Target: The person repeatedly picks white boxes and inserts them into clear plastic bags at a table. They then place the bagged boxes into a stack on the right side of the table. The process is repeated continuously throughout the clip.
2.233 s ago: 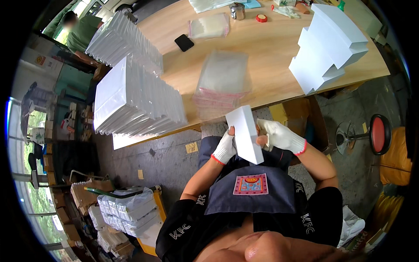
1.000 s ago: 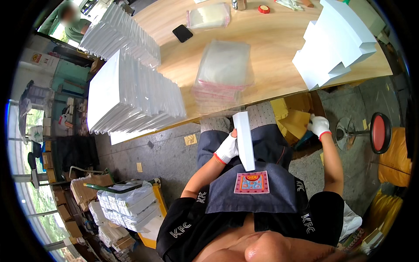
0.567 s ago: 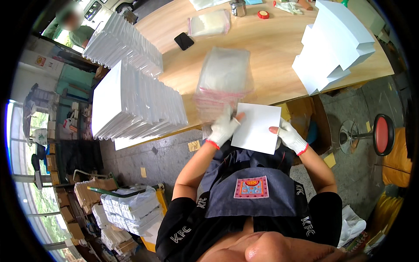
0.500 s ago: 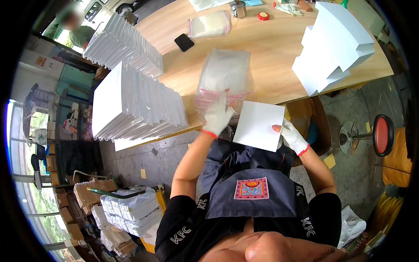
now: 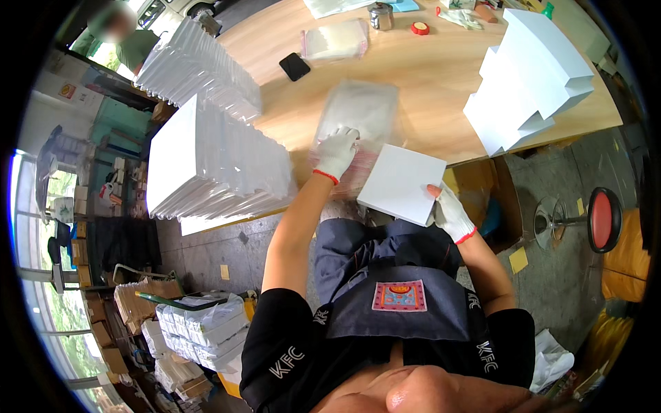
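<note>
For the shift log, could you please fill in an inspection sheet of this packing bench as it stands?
Surface: wooden table, bare in the middle.
Job's things: white flat box in right hand; left hand on stack of clear bags.
Clutter: black phone, red tape roll, metal tin.
Fingers: gloved, both.
Cables: nothing seen.
Surroundings: bagged white stacks, folded white boxes, red stool.

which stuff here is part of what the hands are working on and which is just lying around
In use: left hand on stack of clear bags; right hand holding white flat box.

Lying about: black phone, red tape roll, metal can, red stool.
</note>
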A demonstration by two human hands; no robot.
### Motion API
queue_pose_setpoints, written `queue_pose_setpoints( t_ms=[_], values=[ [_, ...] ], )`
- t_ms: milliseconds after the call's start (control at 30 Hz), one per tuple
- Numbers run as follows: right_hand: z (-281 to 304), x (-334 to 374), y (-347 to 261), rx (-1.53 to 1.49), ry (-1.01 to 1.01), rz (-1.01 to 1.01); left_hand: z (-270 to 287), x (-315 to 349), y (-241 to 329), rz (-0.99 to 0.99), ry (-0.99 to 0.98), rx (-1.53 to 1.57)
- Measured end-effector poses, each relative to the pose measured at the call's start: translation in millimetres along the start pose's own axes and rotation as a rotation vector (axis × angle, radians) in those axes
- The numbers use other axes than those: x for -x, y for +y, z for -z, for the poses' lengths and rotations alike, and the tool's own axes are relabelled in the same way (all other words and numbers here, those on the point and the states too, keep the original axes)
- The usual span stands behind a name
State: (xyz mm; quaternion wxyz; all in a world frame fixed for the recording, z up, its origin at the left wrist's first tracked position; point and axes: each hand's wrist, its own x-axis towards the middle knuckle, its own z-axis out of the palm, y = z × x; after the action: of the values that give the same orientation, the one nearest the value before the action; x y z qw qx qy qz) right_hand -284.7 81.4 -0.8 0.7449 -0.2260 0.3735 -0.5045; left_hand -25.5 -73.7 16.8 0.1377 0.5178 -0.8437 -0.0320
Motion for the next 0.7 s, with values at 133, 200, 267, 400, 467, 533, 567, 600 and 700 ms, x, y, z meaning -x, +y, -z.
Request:
queue_pose_setpoints(
  t_ms=[133,200,267,400,467,533,567,600,700],
  values=[
    [-13.1,2.0,13.2,-0.044,0.059,-0.069,0.9,29.4,19.7,-0.008,0.086,0.137],
    [-11.6,4.2,16.4,-0.038,0.008,-0.114,-10.1,45.0,23.0,-0.048,0.108,0.2],
    [-12.3,6.1,18.8,-0.048,0.024,-0.104,-18.5,58.8,28.9,0.008,0.182,0.162],
    [-8.9,2.9,25.9,-0.063,0.128,0.002,-25.1,62.6,28.1,0.06,0.192,0.174],
    [-5.2,0.9,28.4,-0.071,0.15,0.03,-23.3,63.3,26.6,0.06,0.205,0.185],
    [-2.2,-2.0,31.3,-0.095,0.157,0.054,-24.2,64.3,25.6,0.055,0.214,0.161],
    [-1.0,-4.9,32.6,-0.114,0.152,0.063,-23.9,64.9,25.5,0.053,0.218,0.146],
    [0.4,-7.5,33.6,-0.133,0.147,0.071,-23.5,65.3,25.7,0.063,0.226,0.134],
    [1.5,-11.0,35.9,-0.172,0.162,0.077,-15.2,64.5,31.3,0.104,0.244,0.164]
  ],
)
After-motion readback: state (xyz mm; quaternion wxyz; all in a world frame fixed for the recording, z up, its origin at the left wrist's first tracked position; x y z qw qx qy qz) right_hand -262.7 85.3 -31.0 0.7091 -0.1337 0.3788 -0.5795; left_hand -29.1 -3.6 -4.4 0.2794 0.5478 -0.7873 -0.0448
